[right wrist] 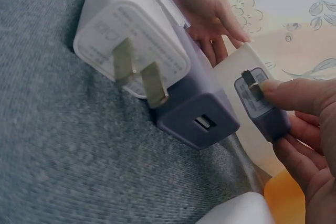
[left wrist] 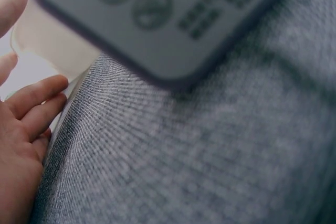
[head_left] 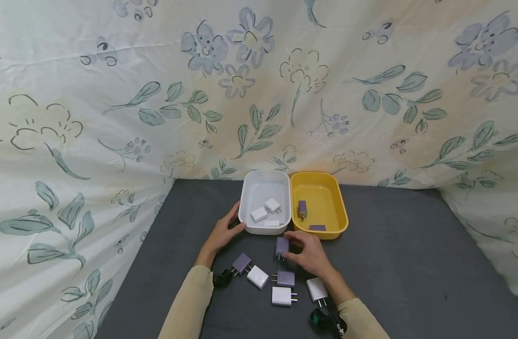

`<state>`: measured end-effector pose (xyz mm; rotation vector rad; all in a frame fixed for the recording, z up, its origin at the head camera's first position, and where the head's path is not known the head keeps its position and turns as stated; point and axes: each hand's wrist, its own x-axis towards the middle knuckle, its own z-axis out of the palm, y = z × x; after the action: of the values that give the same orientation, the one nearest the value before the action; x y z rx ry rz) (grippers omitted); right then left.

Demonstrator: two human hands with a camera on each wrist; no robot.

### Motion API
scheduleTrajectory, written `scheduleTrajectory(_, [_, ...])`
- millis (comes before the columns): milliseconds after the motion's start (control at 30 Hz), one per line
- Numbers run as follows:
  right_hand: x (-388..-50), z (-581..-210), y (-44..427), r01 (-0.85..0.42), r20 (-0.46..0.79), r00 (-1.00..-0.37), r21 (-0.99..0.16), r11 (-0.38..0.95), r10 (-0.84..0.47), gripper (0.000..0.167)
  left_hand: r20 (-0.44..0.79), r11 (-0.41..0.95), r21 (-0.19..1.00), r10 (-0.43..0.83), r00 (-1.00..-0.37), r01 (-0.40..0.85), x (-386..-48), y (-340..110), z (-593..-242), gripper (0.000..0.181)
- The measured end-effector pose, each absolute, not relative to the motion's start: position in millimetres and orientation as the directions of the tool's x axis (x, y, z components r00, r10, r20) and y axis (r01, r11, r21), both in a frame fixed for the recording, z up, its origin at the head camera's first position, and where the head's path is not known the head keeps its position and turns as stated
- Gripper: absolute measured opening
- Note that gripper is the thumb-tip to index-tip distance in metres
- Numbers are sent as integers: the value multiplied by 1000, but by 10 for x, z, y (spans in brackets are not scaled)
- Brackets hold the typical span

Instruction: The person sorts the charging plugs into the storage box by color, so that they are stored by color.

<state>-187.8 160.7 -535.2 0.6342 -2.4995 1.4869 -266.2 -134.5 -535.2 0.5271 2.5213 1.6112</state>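
Note:
My right hand (head_left: 308, 253) pinches a purple charger (head_left: 282, 247) just in front of the two bins; in the right wrist view thumb and fingers hold that charger (right wrist: 262, 103) by its sides, prongs showing. My left hand (head_left: 222, 234) touches the near left side of the white bin (head_left: 265, 230), fingers extended. Several white chargers (head_left: 259, 214) lie in the white bin. The yellow bin (head_left: 343, 216) holds two purple ones (head_left: 303, 209). On the cloth nearer me are purple chargers (head_left: 242, 263) and white chargers (head_left: 281, 296).
A white charger (head_left: 317, 290) lies beside my right forearm. Black wrist straps (head_left: 222, 278) are on both wrists. Dark grey cloth (head_left: 394, 254) covers the table, and a floral curtain (head_left: 259, 94) hangs behind the bins.

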Motion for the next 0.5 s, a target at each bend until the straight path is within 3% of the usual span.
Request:
scheduleTrajectory(267, [-1873, -5318, 1639, -453, 393, -891, -758, 469, -225, 54, 108, 381, 896, 308, -945, 227, -2735, -1354, -5540, 77])
scheduleTrajectory(500, [-1897, -5242, 1679, -491, 457, -870, -761, 424, -187, 53, 120, 390, 890, 303, -946, 237, -2731, -1366, -5543, 77])
